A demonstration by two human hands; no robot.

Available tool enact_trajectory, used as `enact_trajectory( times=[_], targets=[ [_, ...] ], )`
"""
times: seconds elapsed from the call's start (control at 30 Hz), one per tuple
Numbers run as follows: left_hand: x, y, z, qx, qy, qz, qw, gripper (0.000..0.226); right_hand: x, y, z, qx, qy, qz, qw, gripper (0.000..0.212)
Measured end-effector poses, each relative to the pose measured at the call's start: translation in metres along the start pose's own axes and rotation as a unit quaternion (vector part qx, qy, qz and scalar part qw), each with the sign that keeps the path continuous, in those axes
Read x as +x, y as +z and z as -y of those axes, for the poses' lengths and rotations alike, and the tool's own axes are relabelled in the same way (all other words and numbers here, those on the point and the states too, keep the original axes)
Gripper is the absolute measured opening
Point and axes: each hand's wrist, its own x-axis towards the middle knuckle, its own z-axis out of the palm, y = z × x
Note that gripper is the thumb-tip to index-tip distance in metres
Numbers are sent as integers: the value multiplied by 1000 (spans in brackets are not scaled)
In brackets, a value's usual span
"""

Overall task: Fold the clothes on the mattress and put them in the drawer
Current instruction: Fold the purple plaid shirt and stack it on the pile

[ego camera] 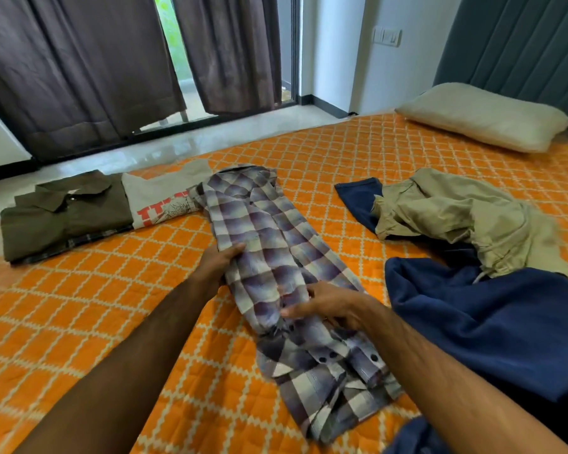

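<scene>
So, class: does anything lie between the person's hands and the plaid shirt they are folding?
Nothing visible does. The left hand holds the plaid shirt at its left edge, and the right hand rests directly on its middle. The blue garment and khaki trousers lie apart, to the right.

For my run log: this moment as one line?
step: folding plaid shirt | left hand: grips shirt | right hand: grips shirt | drawer: unseen
</scene>
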Motion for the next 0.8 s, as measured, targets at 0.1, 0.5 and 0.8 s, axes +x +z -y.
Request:
enact_trajectory(
  times=[0.1, 0.5, 0.8],
  targets=[
    [-1, -4, 19, 2, -4, -11, 1000, 37, -2, 5, -13, -14, -25, -47, 998, 30],
    [-30, 8, 44, -53, -18, -30, 998, 48, -33, -6, -24, -107, -26, -94, 989, 29],
    [-86, 12, 67, 9, -41, -30, 999, 68, -58, -2, -50, -92, 17, -145, 985, 36]
  ],
)
